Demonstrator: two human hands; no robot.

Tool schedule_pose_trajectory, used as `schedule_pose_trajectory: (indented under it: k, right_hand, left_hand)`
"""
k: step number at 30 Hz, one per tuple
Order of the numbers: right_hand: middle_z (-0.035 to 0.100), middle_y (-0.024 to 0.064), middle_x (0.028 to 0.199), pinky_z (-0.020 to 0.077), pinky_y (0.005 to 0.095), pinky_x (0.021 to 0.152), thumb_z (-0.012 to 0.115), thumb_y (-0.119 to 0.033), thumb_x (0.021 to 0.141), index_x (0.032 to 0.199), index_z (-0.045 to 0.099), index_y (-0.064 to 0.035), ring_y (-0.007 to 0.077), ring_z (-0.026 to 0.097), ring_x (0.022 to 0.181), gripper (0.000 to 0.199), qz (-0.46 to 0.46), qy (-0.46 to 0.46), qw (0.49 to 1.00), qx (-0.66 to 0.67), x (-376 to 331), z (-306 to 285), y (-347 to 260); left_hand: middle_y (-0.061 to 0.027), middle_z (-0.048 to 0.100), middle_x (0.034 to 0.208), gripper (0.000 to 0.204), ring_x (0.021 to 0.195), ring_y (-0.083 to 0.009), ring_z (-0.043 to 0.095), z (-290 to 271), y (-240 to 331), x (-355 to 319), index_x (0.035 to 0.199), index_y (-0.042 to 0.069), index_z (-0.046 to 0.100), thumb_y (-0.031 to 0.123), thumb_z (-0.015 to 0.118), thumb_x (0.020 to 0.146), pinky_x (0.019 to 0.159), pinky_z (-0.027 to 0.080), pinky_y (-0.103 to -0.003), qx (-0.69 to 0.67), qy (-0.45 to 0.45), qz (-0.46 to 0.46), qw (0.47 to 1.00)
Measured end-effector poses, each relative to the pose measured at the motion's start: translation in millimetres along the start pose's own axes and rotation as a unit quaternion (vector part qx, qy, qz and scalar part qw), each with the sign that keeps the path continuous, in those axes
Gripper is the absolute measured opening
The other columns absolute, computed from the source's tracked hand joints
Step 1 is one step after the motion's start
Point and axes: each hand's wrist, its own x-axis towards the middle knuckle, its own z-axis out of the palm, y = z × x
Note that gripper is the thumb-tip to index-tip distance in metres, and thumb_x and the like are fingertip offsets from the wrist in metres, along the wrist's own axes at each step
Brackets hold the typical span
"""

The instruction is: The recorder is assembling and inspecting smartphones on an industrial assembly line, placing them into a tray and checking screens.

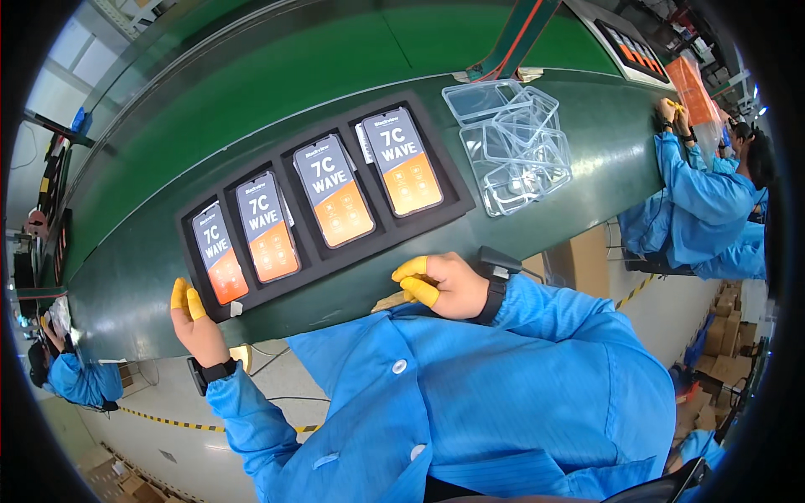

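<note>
A black foam tray point(329, 262) lies slantwise on the green workbench. Several smartphones stand side by side in its slots, each with a grey and orange front, such as the phone point(334, 191) near the middle. Yellow finger cots cover fingertips on both hands. My left hand point(199, 329) is at the tray's near left corner, fingers stretched out and apart; whether it touches the tray I cannot tell. My right hand point(453, 287) hovers at the bench's front edge, off the tray, thumb and forefinger apart with nothing visible between them.
Clear plastic cases point(516, 147) lie in a loose heap right of the tray. Behind runs a green belt point(335, 59) with a post at its near edge. Another tray of phones point(631, 52) stands far right. Co-workers in blue sit at both ends; cardboard boxes point(725, 335) are stacked lower right.
</note>
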Motion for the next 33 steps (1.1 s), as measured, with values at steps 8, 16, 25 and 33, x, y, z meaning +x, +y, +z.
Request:
schedule_pose_trajectory:
  k: [8, 16, 25, 33]
  right_hand:
    - [0.070, 0.0100, 0.080, 0.0548, 0.0282, 0.065, 0.061, -0.002, 0.094, 0.106, 0.066, -0.0025, 0.0163, 0.070, 0.072, 0.014, -0.108, 0.142, 0.983, -0.031, 8, -40, -34]
    - [0.063, 0.0142, 0.111, 0.0512, 0.0326, 0.087, 0.065, -0.001, 0.090, 0.120, 0.059, -0.0007, 0.0228, 0.064, 0.101, 0.031, -0.131, 0.329, 0.921, -0.163, 51, -74, 0]
    - [0.059, 0.0144, 0.127, 0.0451, 0.0296, 0.098, 0.061, -0.006, 0.097, 0.137, 0.044, 0.0026, 0.0191, 0.057, 0.115, 0.044, 0.067, 0.299, 0.945, 0.118, 62, -68, 26]
    - [0.059, 0.0145, 0.127, 0.0446, 0.0299, 0.100, 0.066, -0.008, 0.094, 0.139, 0.043, 0.0030, 0.0202, 0.056, 0.116, 0.052, 0.061, 0.282, 0.954, 0.084, 58, -67, 31]
  left_hand:
    - [-0.0119, 0.061, 0.130, 0.034, 0.115, -0.0170, 0.058, 13, -14, -1, 0.132, -0.003, 0.056, 0.011, 0.054, 0.102, 0.098, 0.046, -0.028, -0.045, 0.018, -0.040, 0.998]
    - [-0.0107, 0.061, 0.127, 0.035, 0.109, -0.0170, 0.059, 15, -21, -4, 0.134, -0.002, 0.053, 0.008, 0.053, 0.101, 0.094, 0.047, -0.029, -0.103, 0.028, -0.087, 0.990]
    - [-0.0121, 0.061, 0.125, 0.035, 0.109, -0.0174, 0.059, 18, -13, -4, 0.134, -0.004, 0.051, 0.008, 0.052, 0.101, 0.093, 0.048, -0.029, -0.054, 0.018, -0.078, 0.995]
    - [-0.0152, 0.061, 0.126, 0.036, 0.110, -0.0194, 0.061, 10, -10, -1, 0.135, -0.008, 0.048, 0.006, 0.050, 0.101, 0.094, 0.049, -0.030, -0.015, -0.032, -0.068, 0.997]
